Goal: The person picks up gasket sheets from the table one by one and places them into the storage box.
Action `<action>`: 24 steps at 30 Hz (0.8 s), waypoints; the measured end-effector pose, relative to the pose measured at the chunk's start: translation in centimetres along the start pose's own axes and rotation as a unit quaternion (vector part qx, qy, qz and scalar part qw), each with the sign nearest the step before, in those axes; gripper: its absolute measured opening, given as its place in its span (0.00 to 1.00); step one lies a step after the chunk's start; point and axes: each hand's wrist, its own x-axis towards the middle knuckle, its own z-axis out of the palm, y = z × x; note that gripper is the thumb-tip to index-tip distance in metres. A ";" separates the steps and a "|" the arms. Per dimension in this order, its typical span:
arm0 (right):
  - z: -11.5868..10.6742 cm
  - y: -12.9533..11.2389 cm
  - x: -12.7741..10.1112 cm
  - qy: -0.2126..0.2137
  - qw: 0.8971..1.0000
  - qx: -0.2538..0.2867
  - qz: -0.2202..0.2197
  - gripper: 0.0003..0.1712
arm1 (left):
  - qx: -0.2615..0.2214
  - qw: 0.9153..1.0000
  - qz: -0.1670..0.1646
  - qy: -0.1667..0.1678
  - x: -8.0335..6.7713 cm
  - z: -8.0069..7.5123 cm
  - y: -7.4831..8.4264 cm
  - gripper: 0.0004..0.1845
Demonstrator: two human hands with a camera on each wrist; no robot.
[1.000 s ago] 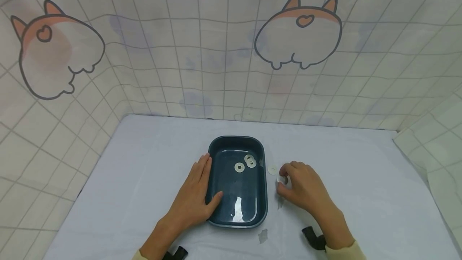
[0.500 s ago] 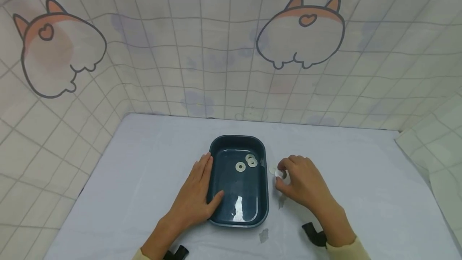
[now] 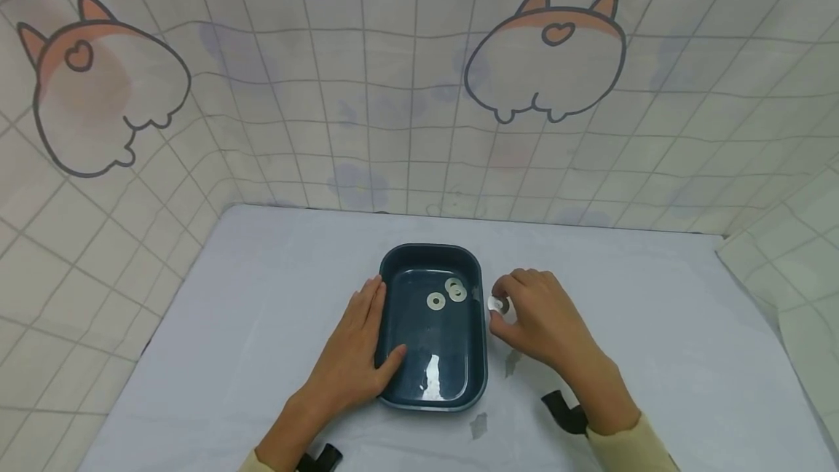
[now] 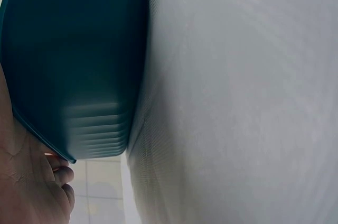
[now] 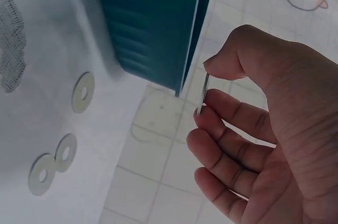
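A dark teal tray (image 3: 483,355) sits mid-table with two white washers (image 3: 435,301) and a little water in it. My left hand (image 3: 367,326) lies along the tray's left wall, fingers straight and thumb over the rim. The left wrist view shows that wall of the tray (image 4: 68,65) beside my palm. My right hand (image 3: 499,308) hovers just right of the tray's right rim and pinches a washer (image 3: 498,304) between thumb and forefinger. In the right wrist view the pinched washer (image 5: 201,96) shows edge-on, next to the tray (image 5: 153,23).
Three more washers (image 5: 83,92) lie on the white cloth under my right hand, seen only in the right wrist view. Grey marks (image 3: 511,363) spot the cloth near the tray. Tiled curtain walls (image 3: 419,93) close off the back and both sides.
My right hand has risen from the cloth with a washer and shifted left toward the tray's right rim. The left hand and the tray have stayed put.
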 end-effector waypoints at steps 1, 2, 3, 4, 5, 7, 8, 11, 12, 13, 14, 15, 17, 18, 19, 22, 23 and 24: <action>0.0 -0.1 0.1 0.000 1.000 0.001 0.000 0.11 | 0.000 1.000 0.000 0.000 0.0 0.0 0.0 0.53; -0.1 -0.2 0.2 0.000 1.000 0.002 -0.001 0.11 | 0.000 1.000 0.001 0.001 0.0 0.0 0.0 0.53; -0.1 -0.2 0.3 0.000 1.000 0.002 -0.001 0.11 | 0.000 1.000 0.002 0.002 0.0 -0.1 0.0 0.53; -0.2 -0.3 0.4 0.000 1.000 0.003 -0.002 0.11 | 0.001 1.000 0.002 0.003 0.0 -0.1 0.0 0.53; -0.2 -0.4 0.4 0.000 1.000 0.005 -0.004 0.12 | 0.002 1.000 0.003 0.004 -0.1 -0.1 -0.1 0.53; -0.3 -0.6 0.6 0.000 1.000 0.007 -0.006 0.12 | 0.004 1.000 0.006 0.008 0.0 -0.1 0.0 0.53; -0.3 -0.6 0.7 0.000 1.000 0.008 -0.008 0.12 | 0.004 1.000 0.006 0.007 -0.1 -0.1 -0.1 0.53; -0.5 -0.8 1.1 0.001 1.000 0.011 -0.014 0.12 | 0.004 1.000 0.006 0.007 0.0 -0.1 -0.1 0.54; -0.5 -0.9 1.1 0.001 1.000 0.012 -0.016 0.12 | 0.004 1.000 0.006 0.007 0.0 -0.1 0.0 0.53; -0.5 -1.0 1.2 0.001 1.000 0.014 -0.019 0.12 | 0.004 1.000 0.006 0.007 0.0 -0.1 0.0 0.53; -0.6 -1.0 1.3 0.000 1.000 0.014 -0.021 0.12 | 0.004 1.000 0.006 0.006 0.0 -0.1 0.0 0.53; -0.6 -1.1 1.3 0.000 1.000 0.015 -0.024 0.12 | 0.004 1.000 0.006 0.006 0.0 -0.1 0.0 0.53; -0.7 -1.3 1.5 -0.002 0.999 0.018 -0.028 0.12 | 0.003 1.000 0.006 0.005 0.0 0.0 0.0 0.53; -0.7 -1.3 1.5 -0.003 0.999 0.019 -0.030 0.12 | 0.003 1.000 0.006 0.004 0.0 0.0 0.0 0.53; -0.7 -1.4 1.6 -0.005 0.999 0.019 -0.031 0.12 | 0.002 1.000 0.006 0.004 0.0 -0.1 0.0 0.53; -0.7 -1.7 1.9 -0.008 0.999 0.020 -0.037 0.11 | 0.002 1.000 0.006 0.004 0.0 -0.1 0.0 0.53; -0.7 -1.8 2.0 -0.009 0.999 0.020 -0.038 0.11 | 0.000 1.000 0.007 0.004 0.0 -0.1 0.1 0.53; -0.7 -1.8 2.0 -0.010 0.999 0.019 -0.040 0.11 | 0.000 1.000 0.007 0.004 0.0 -0.1 0.0 0.53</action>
